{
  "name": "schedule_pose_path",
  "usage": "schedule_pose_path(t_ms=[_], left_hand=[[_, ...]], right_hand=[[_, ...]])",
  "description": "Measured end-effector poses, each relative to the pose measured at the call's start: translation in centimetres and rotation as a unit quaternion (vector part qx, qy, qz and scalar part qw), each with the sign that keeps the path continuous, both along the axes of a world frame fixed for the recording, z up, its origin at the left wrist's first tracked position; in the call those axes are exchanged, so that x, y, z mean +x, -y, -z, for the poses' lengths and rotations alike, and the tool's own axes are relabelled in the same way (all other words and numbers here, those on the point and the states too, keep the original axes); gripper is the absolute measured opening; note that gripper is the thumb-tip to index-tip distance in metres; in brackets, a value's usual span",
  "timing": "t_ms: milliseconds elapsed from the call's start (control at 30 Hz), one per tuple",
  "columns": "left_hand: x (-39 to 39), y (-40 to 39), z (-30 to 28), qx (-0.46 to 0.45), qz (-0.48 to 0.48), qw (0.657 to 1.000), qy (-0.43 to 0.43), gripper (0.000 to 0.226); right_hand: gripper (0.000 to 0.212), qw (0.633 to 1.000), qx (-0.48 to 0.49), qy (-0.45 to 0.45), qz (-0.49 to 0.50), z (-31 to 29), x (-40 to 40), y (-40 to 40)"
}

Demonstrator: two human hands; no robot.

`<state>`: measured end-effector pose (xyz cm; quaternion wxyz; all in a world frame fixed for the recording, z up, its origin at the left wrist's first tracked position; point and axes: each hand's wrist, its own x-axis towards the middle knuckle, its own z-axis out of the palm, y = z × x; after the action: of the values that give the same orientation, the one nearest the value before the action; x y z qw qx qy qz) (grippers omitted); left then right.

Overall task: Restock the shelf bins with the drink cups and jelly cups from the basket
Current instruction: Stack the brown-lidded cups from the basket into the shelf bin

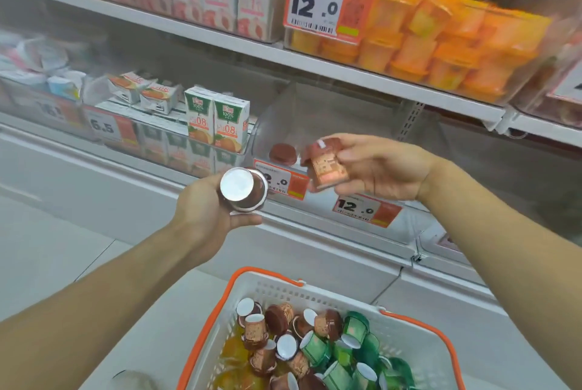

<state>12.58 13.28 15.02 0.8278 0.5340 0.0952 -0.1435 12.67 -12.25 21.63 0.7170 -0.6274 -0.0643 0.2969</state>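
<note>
In the head view, the left hand (208, 210) has its fingers curled round a small brown drink cup with a silver foil base (244, 189), thumb under it, the foil end turned toward the camera. The right hand (378, 166) pinches a second brown cup with a tan printed label (324, 163) between thumb and fingertips, the cup tilted with its brown lid up and to the left.

Just beyond the right fingertips stands a clear plastic shelf bin (315, 112), and inside it, just left of the held cup, sits one brown-lidded cup (282, 154). An orange price tag reading 12.0 (283, 183) lies between the two hands on the bin's front.

Well below both sets of fingers is the white plastic basket with orange handles (271, 292), holding a jumble of brown cups (277, 330), green cups (349, 348) and orange jelly cups (233, 355).

Above the right hand, a bin of orange jelly cups (441, 46) fills the upper shelf; juice cartons (217, 122) stand left of the fingers.
</note>
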Motion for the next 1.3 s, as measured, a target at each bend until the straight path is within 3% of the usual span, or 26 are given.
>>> schedule_pose_path(t_ms=[133,233,333,433,500,567,667,767,867,1033,1100,1167,1233,1300], left_hand=[[0.2,1.2,-0.3,-0.010,-0.006,1.000,-0.007,0.023],[0.0,2.1,-0.2,0.009,0.010,1.000,0.009,0.024],[0.1,2.5,0.6,0.036,0.026,0.999,0.027,0.023],[0.4,2.5,1.0,0.048,0.033,0.998,0.032,0.023],[0.4,2.5,1.2,0.071,0.045,0.996,0.037,0.024],[0.6,2.4,1.4,0.100,0.060,0.992,0.049,0.025],[1.1,2.2,1.8,0.129,0.067,0.988,0.062,0.025],[1.4,2.3,2.3,0.173,0.073,0.978,0.094,0.023],[1.7,2.5,3.3,0.260,0.089,0.943,0.189,0.020],[2.1,2.6,4.3,0.324,0.071,0.887,0.320,0.021],[2.0,2.8,3.9,0.354,0.048,0.856,0.373,0.021],[1.9,3.1,3.4,0.369,0.019,0.835,0.408,0.022],[1.8,3.4,2.7,0.376,-0.013,0.813,0.444,0.024],[1.7,3.7,2.3,0.371,-0.058,0.791,0.483,0.026]], right_hand=[[0.044,0.967,-0.038,0.035,0.249,1.7,5.5,-1.0],[0.042,0.898,-0.208,0.053,0.384,4.9,9.8,-1.2],[0.019,0.854,-0.329,0.039,0.400,7.0,12.3,-1.1],[0.031,0.844,-0.406,0.014,0.350,8.1,13.5,-1.4],[0.024,0.833,-0.439,0.029,0.334,8.7,14.4,-1.5],[0.006,0.853,-0.393,0.022,0.343,9.0,15.1,-1.9],[0.003,0.895,-0.291,0.001,0.339,8.6,14.9,-3.1],[0.014,0.910,-0.248,-0.003,0.332,8.4,15.0,-3.1],[0.040,0.931,-0.205,-0.011,0.301,8.7,15.6,-2.7],[0.059,0.942,-0.235,-0.015,0.240,8.8,15.5,-2.1],[0.063,0.901,-0.337,0.028,0.272,8.0,14.7,-1.9],[0.050,0.850,-0.392,0.134,0.325,6.9,13.5,-1.8],[0.030,0.861,-0.331,0.215,0.320,5.1,10.5,-2.6],[0.033,0.911,-0.262,0.223,0.228,3.0,6.8,-3.7]])
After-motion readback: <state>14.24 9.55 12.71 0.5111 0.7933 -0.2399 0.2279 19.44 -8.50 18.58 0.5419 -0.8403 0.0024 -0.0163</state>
